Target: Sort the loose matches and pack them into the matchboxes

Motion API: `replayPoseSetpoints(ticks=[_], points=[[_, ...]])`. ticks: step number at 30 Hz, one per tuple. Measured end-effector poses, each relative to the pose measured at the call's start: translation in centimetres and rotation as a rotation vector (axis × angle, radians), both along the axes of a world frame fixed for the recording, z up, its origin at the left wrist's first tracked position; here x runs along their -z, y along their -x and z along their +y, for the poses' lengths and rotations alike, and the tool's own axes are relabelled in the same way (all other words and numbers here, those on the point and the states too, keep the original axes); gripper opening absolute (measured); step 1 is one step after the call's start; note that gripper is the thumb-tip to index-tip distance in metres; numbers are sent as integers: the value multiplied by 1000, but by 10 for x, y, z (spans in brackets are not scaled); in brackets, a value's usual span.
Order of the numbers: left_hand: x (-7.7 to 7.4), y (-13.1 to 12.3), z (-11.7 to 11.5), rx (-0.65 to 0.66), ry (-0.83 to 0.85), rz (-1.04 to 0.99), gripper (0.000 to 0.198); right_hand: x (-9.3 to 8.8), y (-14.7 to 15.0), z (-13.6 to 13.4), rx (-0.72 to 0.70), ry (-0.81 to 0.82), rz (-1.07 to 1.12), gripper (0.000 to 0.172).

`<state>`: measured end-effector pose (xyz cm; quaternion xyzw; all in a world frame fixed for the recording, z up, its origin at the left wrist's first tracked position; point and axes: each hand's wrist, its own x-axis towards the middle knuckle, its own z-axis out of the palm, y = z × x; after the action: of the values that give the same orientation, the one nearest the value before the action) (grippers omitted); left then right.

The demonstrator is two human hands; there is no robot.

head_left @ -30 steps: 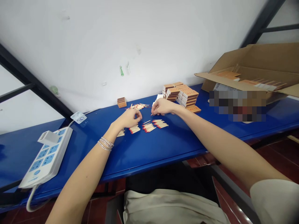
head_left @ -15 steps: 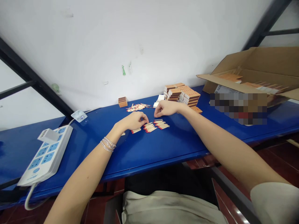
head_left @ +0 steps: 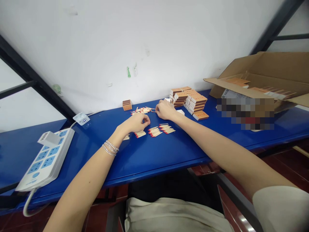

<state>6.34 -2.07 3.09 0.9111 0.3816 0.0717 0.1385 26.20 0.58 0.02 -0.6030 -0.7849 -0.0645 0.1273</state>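
My left hand (head_left: 137,123) hovers with curled fingers just above several small bundles of red-tipped wooden matches (head_left: 154,131) lying on the blue table (head_left: 145,158). My right hand (head_left: 164,110) reaches farther back, its fingertips at the right end of a loose scatter of matches (head_left: 142,110). The fingers of both hands hide whether any matches are in them. Beyond my right hand stand stacks of orange-brown matchboxes (head_left: 190,100). A single matchbox tray (head_left: 127,105) sits alone behind the loose matches.
A white and blue power strip (head_left: 47,158) with a cord lies at the table's left. A small round-buttoned white device (head_left: 81,119) sits by the wall. An open cardboard carton (head_left: 260,72) holding more matchboxes stands at the right, partly pixelated. The table's front edge runs below my forearms.
My right hand has moved back and left, from above the bundles to the loose matches. My left hand has shifted slightly left, uncovering a bundle beneath it.
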Motion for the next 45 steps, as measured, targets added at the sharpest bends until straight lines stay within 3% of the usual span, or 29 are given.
replayPoseSetpoints(ticks=[9, 15, 19, 24, 28, 32, 37, 42, 45], points=[[1, 2, 0, 7, -34, -47, 19, -3, -7, -6, 13, 38, -56, 34], [8, -12, -16, 72, -28, -41, 54, -3, -9, -6, 5, 26, -19, 29], [11, -16, -20, 92, -62, -1, 60, -4, -9, -7, 5, 16, 22, 28], [11, -9, -9, 23, 2, -77, 49, -1, -12, -4, -7, 37, 201, 34], [12, 2, 5, -53, -61, -43, 34, 2, -15, -2, -97, 47, 332, 42], [12, 9, 13, -115, -173, 16, 29, -1, -15, -3, -146, 54, 539, 37], [11, 15, 18, -192, -184, 39, 27, -10, -18, -9, -122, 167, 782, 23], [15, 28, 31, -244, -209, 54, 32, -15, -22, -17, -148, 390, 687, 10], [18, 36, 38, -282, -248, 89, 39, -20, -26, -20, -147, 454, 489, 10]])
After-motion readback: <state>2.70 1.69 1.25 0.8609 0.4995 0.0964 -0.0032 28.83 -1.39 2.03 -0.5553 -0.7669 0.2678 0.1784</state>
